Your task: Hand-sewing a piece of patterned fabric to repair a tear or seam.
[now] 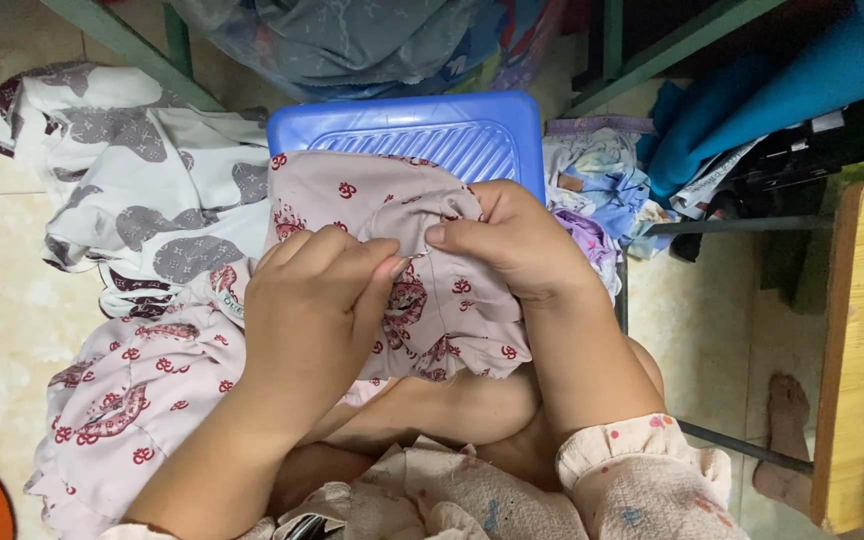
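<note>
Hand-stitching a pink patterned garment over the lap.
Left hand (317, 300) pinching a small needle at the printed pink fabric (432, 300); right hand (517, 245) gripping the bunched edge, in front of a blue plastic stool (402, 125). Seam partly gathered; how much remains unsewn, impossible to tell. More cloth heaped on the floor (2, 320).

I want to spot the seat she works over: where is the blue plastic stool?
In the head view the blue plastic stool sits top centre, just beyond both hands, partly covered by the pink printed cloth, with the white grey-patterned fabric to its left.
</note>
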